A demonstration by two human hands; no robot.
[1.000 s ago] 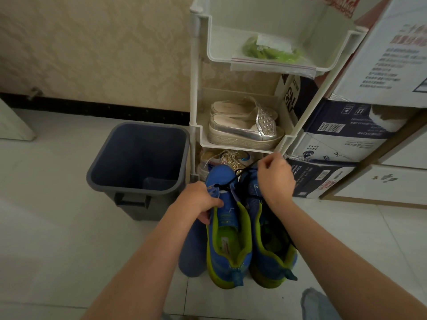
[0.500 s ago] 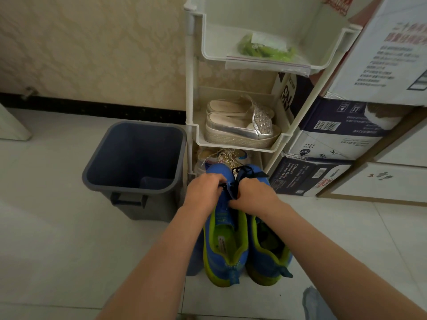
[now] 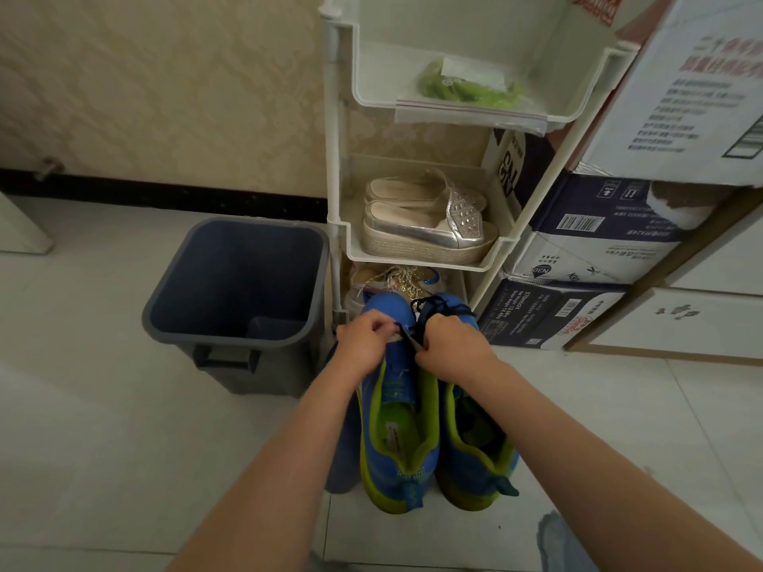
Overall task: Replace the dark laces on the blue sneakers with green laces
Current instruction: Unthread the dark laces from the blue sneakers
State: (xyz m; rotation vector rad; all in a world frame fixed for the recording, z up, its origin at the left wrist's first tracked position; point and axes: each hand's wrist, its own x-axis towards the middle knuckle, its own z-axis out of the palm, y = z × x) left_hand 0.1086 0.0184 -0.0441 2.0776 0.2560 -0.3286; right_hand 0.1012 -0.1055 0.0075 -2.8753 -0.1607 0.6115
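Note:
Two blue sneakers with lime-green lining stand side by side on the floor, toes pointing away: the left sneaker [image 3: 396, 431] and the right sneaker [image 3: 475, 460]. A dark lace [image 3: 429, 309] loops over their toe ends. My left hand [image 3: 365, 340] pinches at the eyelets of the left sneaker. Curled fingers of my right hand [image 3: 452, 346] grip the dark lace. The green laces [image 3: 466, 86] lie in a clear zip bag on the top shelf of the white rack [image 3: 334, 167].
A dark grey bin [image 3: 235, 295] stands open to the left of the sneakers. The rack also holds silver platform shoes [image 3: 425, 225] and glittery shoes [image 3: 396, 278] below. Stacked cardboard boxes [image 3: 598, 249] crowd the right.
My right hand came down from above the right sneaker to meet my left hand over the left sneaker's toe end. Both hands now work close together on the lace.

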